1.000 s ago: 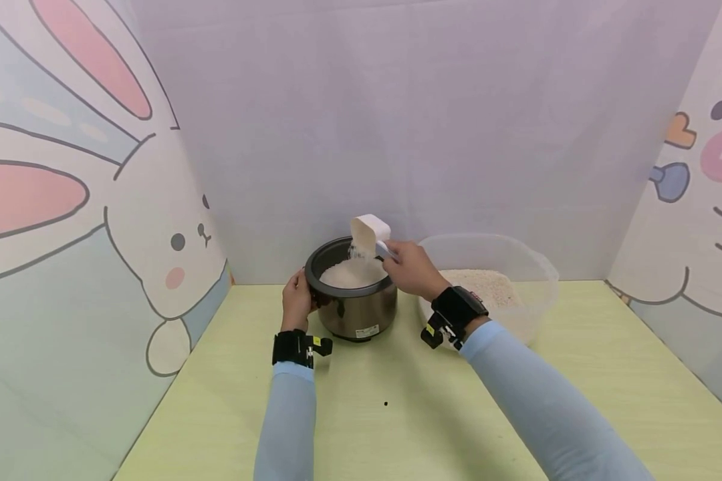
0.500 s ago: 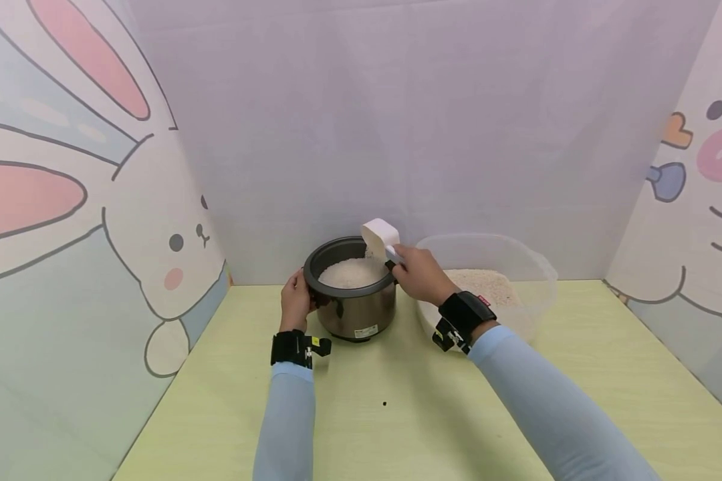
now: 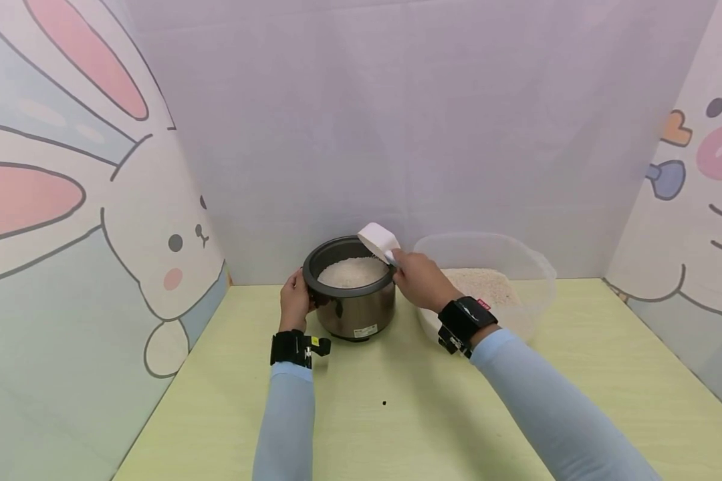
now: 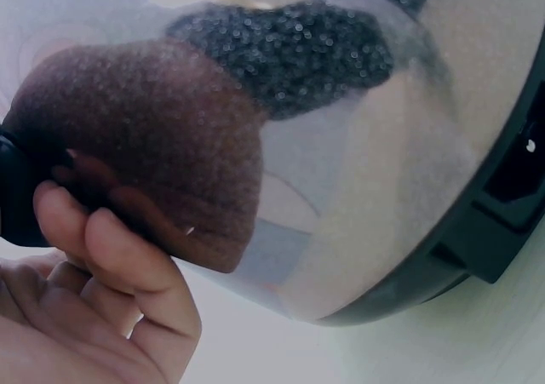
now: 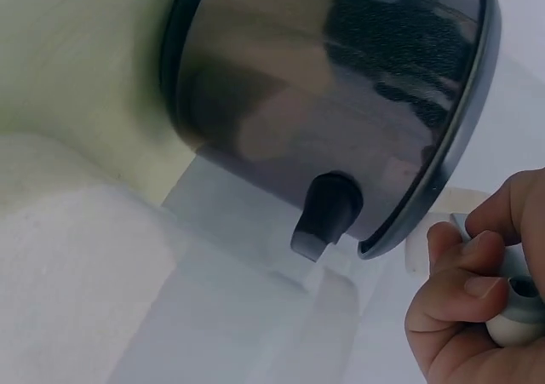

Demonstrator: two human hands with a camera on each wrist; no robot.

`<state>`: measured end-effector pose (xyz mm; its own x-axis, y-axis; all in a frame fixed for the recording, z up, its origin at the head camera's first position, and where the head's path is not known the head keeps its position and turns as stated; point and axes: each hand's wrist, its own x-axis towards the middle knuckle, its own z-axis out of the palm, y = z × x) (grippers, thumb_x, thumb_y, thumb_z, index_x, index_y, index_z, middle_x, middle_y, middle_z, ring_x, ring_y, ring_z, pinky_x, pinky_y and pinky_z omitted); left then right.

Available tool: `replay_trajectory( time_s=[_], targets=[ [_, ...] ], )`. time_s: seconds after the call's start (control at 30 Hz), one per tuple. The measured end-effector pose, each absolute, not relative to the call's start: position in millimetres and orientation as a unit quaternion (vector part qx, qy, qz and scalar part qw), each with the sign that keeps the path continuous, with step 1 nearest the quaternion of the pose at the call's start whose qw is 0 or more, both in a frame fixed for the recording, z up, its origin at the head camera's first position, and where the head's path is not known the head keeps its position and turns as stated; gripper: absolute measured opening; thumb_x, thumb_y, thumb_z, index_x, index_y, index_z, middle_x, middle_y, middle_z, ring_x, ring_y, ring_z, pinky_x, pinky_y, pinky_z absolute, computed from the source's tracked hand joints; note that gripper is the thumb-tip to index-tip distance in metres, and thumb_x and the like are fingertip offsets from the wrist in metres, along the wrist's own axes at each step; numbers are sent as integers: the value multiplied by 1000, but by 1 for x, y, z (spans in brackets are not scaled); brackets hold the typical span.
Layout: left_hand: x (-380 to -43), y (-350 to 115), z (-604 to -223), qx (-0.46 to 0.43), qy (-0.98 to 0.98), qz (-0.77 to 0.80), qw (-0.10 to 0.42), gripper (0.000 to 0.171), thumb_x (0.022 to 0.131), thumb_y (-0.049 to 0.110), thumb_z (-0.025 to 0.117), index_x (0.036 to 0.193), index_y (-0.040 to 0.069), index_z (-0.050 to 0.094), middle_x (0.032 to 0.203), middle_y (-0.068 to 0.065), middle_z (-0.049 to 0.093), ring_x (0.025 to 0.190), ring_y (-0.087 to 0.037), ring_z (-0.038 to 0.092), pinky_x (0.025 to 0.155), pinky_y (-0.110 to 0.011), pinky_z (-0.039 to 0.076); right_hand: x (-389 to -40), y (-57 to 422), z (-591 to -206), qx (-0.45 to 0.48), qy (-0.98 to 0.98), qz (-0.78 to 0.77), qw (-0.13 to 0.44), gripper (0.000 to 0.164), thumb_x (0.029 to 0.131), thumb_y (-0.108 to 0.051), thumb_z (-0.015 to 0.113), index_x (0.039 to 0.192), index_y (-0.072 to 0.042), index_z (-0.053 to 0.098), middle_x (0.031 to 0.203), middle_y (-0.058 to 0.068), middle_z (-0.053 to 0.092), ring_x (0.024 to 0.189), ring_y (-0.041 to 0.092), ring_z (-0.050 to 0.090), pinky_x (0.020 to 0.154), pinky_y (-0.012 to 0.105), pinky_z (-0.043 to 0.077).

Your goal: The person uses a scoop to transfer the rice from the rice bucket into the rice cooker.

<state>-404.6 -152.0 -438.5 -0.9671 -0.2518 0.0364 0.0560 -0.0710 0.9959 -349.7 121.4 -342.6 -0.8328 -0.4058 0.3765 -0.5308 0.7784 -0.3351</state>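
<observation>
A steel rice cooker pot (image 3: 351,308) with a dark rim stands on the table and is filled with white rice (image 3: 352,271). My left hand (image 3: 295,302) grips the pot's left side handle; in the left wrist view my curled fingers (image 4: 128,265) lie against the shiny wall (image 4: 341,188). My right hand (image 3: 420,279) holds a white scoop (image 3: 378,239) by its handle over the pot's right rim. In the right wrist view my fingers (image 5: 464,277) curl around the scoop handle (image 5: 515,312) beside the pot (image 5: 341,103) and its black side knob (image 5: 324,214).
A clear plastic tub (image 3: 505,264) with rice in it stands right of the pot, behind my right wrist. Cartoon-printed panels (image 3: 66,200) wall in the yellow-green table (image 3: 397,414) on the left, back and right. A small dark speck (image 3: 384,403) lies on the table.
The scoop stopped pouring rice into the pot and has moved right and a little down, towards the pot's right rim. My left hand has kept its hold on the pot.
</observation>
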Motion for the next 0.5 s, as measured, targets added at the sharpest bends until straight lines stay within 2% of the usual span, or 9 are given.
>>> replay_trajectory(
  time_s=[0.2, 0.37, 0.5],
  targets=[
    [-406, -152, -439, 72, -672, -729, 107, 56, 106, 52, 48, 148, 15, 55, 108, -10, 56, 71, -13, 55, 63, -25, 53, -346, 124, -347, 260, -937, 169, 159, 48, 101, -3, 53, 146, 9, 43, 97, 20, 64, 76, 26, 57, 70, 42, 49],
    [-406, -153, -440, 72, -675, -726, 109, 54, 107, 50, 46, 148, 16, 54, 112, -9, 57, 72, -13, 55, 64, -26, 53, -347, 131, -347, 257, -932, 186, 175, 49, 100, -3, 52, 147, 9, 43, 96, 19, 63, 74, 26, 56, 67, 41, 48],
    [-406, -152, -440, 71, -674, -727, 111, 54, 107, 51, 47, 148, 16, 55, 107, -9, 56, 71, -13, 55, 63, -26, 53, -349, 145, -345, 243, -931, 203, 179, 49, 100, -3, 50, 148, 7, 41, 91, 17, 62, 70, 26, 54, 63, 39, 46]
  ],
)
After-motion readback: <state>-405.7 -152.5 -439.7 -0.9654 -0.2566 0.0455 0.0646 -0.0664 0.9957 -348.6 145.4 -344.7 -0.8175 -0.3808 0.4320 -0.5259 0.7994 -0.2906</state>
